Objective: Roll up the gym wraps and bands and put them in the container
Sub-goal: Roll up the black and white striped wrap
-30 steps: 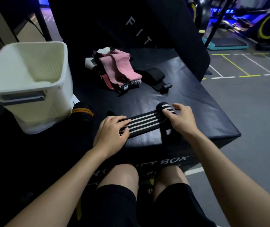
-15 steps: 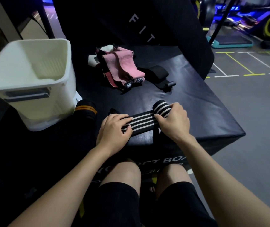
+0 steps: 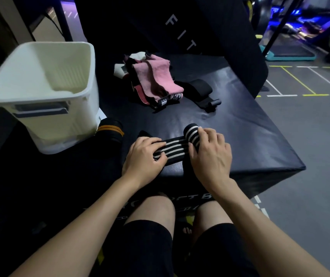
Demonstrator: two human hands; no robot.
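White container (image 3: 46, 116) beside box; right hand (image 3: 210, 154) fingers curl round striped wrap (image 3: 172, 148), left hand (image 3: 144, 158) pressing.

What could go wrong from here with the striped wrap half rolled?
1. The roll is held only by the right hand; if that grip eases, it may spring loose.
2. The left hand pins the flat part of the wrap; uneven tension could make the roll skew into a cone.
3. The wrap lies near the front edge of the box, so a dropped roll might go to the floor.
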